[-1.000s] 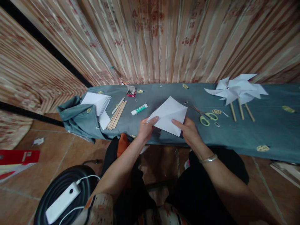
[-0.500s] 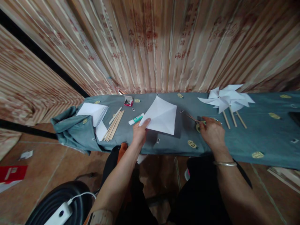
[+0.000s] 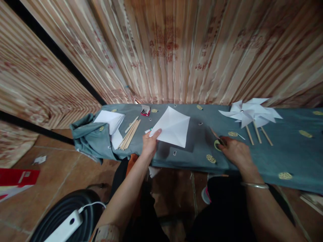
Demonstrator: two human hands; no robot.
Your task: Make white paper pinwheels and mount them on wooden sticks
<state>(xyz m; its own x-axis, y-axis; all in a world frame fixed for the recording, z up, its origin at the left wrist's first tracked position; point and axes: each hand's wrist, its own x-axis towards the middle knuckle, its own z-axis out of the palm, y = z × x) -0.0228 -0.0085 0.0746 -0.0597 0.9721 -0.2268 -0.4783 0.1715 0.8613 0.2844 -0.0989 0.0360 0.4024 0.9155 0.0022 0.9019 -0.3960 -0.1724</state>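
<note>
My left hand [image 3: 149,143] pinches a creased square sheet of white paper [image 3: 173,127] at its near left corner, thumb on top, just above the cloth. Mostly hidden behind that hand and the sheet is a glue stick [image 3: 148,130]. My right hand [image 3: 234,151] is closed round a pair of scissors [image 3: 214,133], whose blades point away and to the left. One greenish handle loop [image 3: 217,145] shows beside the fingers. Beyond the right hand lie several white paper pinwheels [image 3: 243,113] on wooden sticks [image 3: 256,132].
On the left of the cloth-covered table [image 3: 186,158] are a bundle of wooden sticks [image 3: 130,135], a white pencil-like stick [image 3: 131,124], a stack of white paper [image 3: 109,119] and a small open red box of pins [image 3: 145,111]. A pleated curtain [image 3: 166,67] hangs behind.
The view has shifted, so most of the table appears further right. My right hand has turned the scissors, their blades now pointing more away from me. The paper now covers most of the glue stick.
</note>
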